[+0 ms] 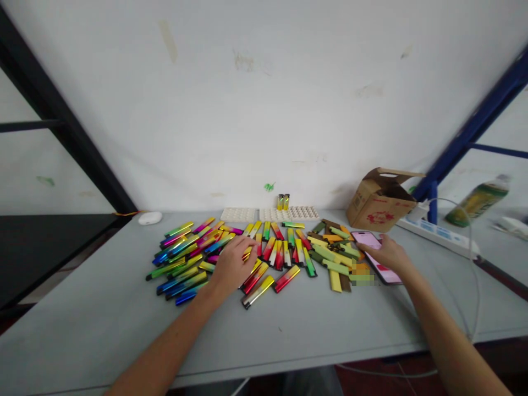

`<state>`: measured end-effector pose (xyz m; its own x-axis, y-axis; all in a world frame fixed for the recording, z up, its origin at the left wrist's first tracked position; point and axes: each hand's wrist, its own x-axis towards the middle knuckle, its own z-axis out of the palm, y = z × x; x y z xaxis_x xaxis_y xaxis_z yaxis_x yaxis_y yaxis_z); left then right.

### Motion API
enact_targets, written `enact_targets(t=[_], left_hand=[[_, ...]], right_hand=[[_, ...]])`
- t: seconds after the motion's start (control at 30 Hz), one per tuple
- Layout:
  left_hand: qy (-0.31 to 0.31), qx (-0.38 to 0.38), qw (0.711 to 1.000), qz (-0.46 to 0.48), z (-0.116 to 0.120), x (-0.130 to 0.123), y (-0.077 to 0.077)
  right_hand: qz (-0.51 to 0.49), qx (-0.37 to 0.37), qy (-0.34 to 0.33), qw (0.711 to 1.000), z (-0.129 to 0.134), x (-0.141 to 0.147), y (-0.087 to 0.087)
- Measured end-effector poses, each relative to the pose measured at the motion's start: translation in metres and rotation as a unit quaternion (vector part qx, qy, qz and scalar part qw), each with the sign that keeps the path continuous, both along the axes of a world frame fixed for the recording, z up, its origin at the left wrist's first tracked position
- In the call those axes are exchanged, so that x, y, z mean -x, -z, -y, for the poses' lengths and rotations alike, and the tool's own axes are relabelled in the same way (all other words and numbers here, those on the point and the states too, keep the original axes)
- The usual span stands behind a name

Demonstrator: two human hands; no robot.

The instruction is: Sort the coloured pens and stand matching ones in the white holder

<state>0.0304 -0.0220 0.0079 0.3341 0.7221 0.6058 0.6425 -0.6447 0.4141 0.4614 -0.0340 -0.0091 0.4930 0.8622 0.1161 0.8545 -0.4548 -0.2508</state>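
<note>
My left hand (234,263) rests low over the middle of a spread of shiny lighters, its fingers curled around a yellow lighter (247,254) partly hidden by the fingers. Metallic blue, green and purple lighters (185,283) lie to its left. Red-and-yellow, green and silver lighters (286,279) lie to its right. My right hand (390,254) spans the upper part of a phone (390,275) lying with its pinkish screen up, thumb at one edge and fingers at the other. Matte green, yellow, orange and brown lighters (336,267) are heaped beside the phone.
Pale trays with holes (239,214) line the wall; two lighters (283,202) stand upright there. An open cardboard box (377,206), a power strip (439,236) with a cable and a bottle (478,201) are at the right. A white earbud case (150,218) sits at the left.
</note>
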Motion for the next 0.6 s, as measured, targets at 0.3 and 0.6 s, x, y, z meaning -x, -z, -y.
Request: enact_targets(t=[0.3, 0.6], left_hand=[[-0.008, -0.003, 1.000, -0.007, -0.002, 0.001, 0.001], [-0.008, 0.012, 1.000, 0.004, -0.002, 0.002, 0.001]], right_hand=[[0.010, 0.025, 0.032, 0.999, 0.004, 0.020, -0.008], [0.021, 0.019, 0.043, 0.999, 0.008, 0.022, -0.009]])
